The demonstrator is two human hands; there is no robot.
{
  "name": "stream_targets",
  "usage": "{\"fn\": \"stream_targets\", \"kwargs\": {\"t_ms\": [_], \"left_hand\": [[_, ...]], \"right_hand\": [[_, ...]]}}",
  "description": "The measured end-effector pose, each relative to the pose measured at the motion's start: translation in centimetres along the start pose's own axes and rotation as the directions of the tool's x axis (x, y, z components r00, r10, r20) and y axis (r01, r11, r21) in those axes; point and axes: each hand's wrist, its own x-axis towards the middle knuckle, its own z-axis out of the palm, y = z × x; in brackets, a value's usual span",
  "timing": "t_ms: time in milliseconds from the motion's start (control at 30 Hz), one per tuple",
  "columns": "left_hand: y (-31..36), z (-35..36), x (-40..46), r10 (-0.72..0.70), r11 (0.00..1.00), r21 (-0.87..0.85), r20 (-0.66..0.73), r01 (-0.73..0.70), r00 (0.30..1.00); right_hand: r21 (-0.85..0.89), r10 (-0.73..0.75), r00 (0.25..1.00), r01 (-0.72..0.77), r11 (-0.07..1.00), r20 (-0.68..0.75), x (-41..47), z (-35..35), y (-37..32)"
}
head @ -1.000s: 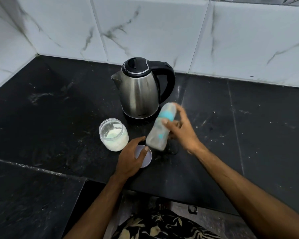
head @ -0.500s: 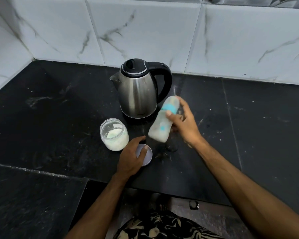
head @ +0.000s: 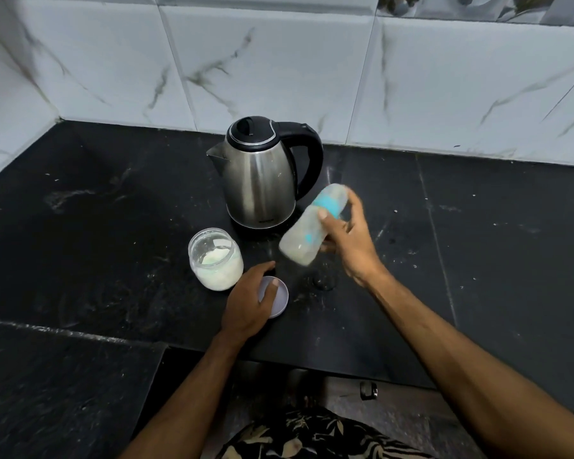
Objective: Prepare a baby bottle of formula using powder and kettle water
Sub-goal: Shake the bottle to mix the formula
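My right hand (head: 348,240) grips a capped baby bottle (head: 307,226) with a teal collar, held tilted above the black counter (head: 113,226), its top pointing up and right; it looks blurred and holds cloudy liquid. A steel kettle (head: 262,180) with a black lid and handle stands just behind it. To the left is an open clear jar (head: 216,260) with white powder inside. My left hand (head: 249,303) rests with fingers curled over the jar's pale round lid (head: 277,301), which lies flat on the counter beside the jar.
White marbled tiles (head: 279,67) form the wall behind and to the left. The counter's front edge (head: 279,362) runs below my hands, with a lower dark ledge at the left. A small wet patch lies under the bottle.
The bottle in my right hand has shifted slightly up and down while staying tilted, as in shaking. My left hand has stayed on the lid.
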Motion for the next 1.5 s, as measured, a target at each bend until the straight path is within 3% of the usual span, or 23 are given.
{"fn": "stream_targets", "kwargs": {"t_ms": [67,133,267,333,400,467,500,533,600,667,700,733,833,900,1033,1067,1133,1233,1267,1300,1367,1433,1500], "left_hand": [[-0.2,0.0,0.1,-0.003,1.0,-0.02,0.019,0.004,1.0],[-0.1,0.0,0.1,-0.001,1.0,-0.031,0.032,0.002,1.0],[0.2,-0.1,-0.1,0.004,1.0,0.007,0.003,-0.004,1.0],[0.3,-0.1,-0.1,-0.001,1.0,0.005,0.005,0.001,1.0],[0.1,0.0,0.0,0.001,1.0,-0.004,0.011,-0.001,1.0],[-0.1,0.0,0.1,0.001,1.0,-0.018,0.03,-0.001,1.0],[-0.1,0.0,0.0,0.003,1.0,-0.017,0.031,-0.002,1.0],[-0.1,0.0,0.0,0.006,1.0,-0.01,0.023,-0.005,1.0],[0.1,-0.1,-0.1,0.01,1.0,0.007,0.0,-0.01,1.0],[0.3,-0.1,-0.1,0.007,1.0,0.01,-0.001,-0.007,1.0],[0.3,-0.1,-0.1,0.005,1.0,0.009,0.003,-0.005,1.0],[0.3,-0.1,-0.1,0.004,1.0,0.009,0.002,-0.004,1.0],[0.1,-0.1,0.0,0.0,1.0,-0.009,0.01,0.0,1.0],[0.2,-0.1,0.0,-0.002,1.0,-0.016,0.011,0.002,1.0],[0.4,-0.1,-0.2,0.002,1.0,0.004,-0.009,-0.002,1.0],[0.5,-0.1,-0.1,0.0,1.0,0.002,-0.008,0.0,1.0],[0.4,-0.1,-0.1,-0.002,1.0,0.004,-0.003,0.002,1.0],[0.1,-0.1,-0.1,-0.004,1.0,-0.02,0.024,0.004,1.0],[0.0,-0.1,-0.1,-0.002,1.0,-0.025,0.023,0.003,1.0],[0.0,-0.1,-0.1,0.002,1.0,-0.02,0.014,-0.002,1.0],[0.0,0.0,-0.1,0.006,1.0,0.001,-0.009,-0.006,1.0],[0.1,0.1,-0.1,0.001,1.0,0.009,-0.015,-0.001,1.0],[0.1,0.1,-0.1,0.0,1.0,0.009,-0.012,0.0,1.0]], "right_hand": [[-0.18,0.068,0.972,-0.028,0.983,0.224,-1.1,0.0,0.5],[-0.218,0.067,0.954,-0.002,0.976,0.292,-1.2,-0.2,0.5],[0.052,-0.035,0.996,0.04,0.998,-0.085,0.7,-0.3,-0.8],[0.077,-0.034,0.993,0.043,0.996,-0.109,0.8,-0.3,-0.8],[-0.048,0.015,0.997,-0.011,0.999,0.08,-0.2,-0.2,-0.2],[-0.235,0.086,0.953,-0.016,0.972,0.29,-1.2,-0.1,0.3],[-0.273,0.086,0.942,0.006,0.962,0.324,-1.2,-0.1,0.4],[-0.259,0.051,0.954,0.029,0.965,0.296,-0.9,-0.1,0.2],[-0.121,-0.032,0.997,0.041,0.992,0.076,0.1,0.1,-0.5],[0.076,-0.041,0.989,0.052,0.996,-0.139,1.0,0.1,-0.8],[0.114,-0.03,0.987,0.049,0.992,-0.161,0.9,0.1,-0.7],[0.083,-0.018,0.993,0.028,0.996,-0.118,0.6,0.1,-0.4],[-0.19,0.074,0.97,-0.03,0.981,0.231,-1.1,-0.1,0.8],[-0.222,0.066,0.951,0.003,0.975,0.301,-1.0,-0.4,0.8],[0.057,-0.028,0.997,0.032,0.998,-0.069,0.8,-0.2,-0.7],[0.098,-0.028,0.994,0.038,0.994,-0.103,0.9,-0.2,-0.8],[0.023,-0.007,1.0,0.007,1.0,0.005,0.3,-0.1,-0.4],[-0.225,0.083,0.944,-0.01,0.974,0.318,-1.0,-0.1,0.4],[-0.236,0.074,0.94,0.007,0.972,0.333,-0.9,-0.2,0.5],[-0.203,0.037,0.957,0.023,0.979,0.289,-0.6,-0.1,0.2],[-0.055,-0.016,0.998,0.02,0.998,0.064,0.4,0.1,-0.6],[0.094,-0.017,0.993,0.028,0.995,-0.114,1.2,0.2,-0.9],[0.036,-0.006,0.999,0.008,0.999,-0.053,0.8,0.2,-0.7]]}}
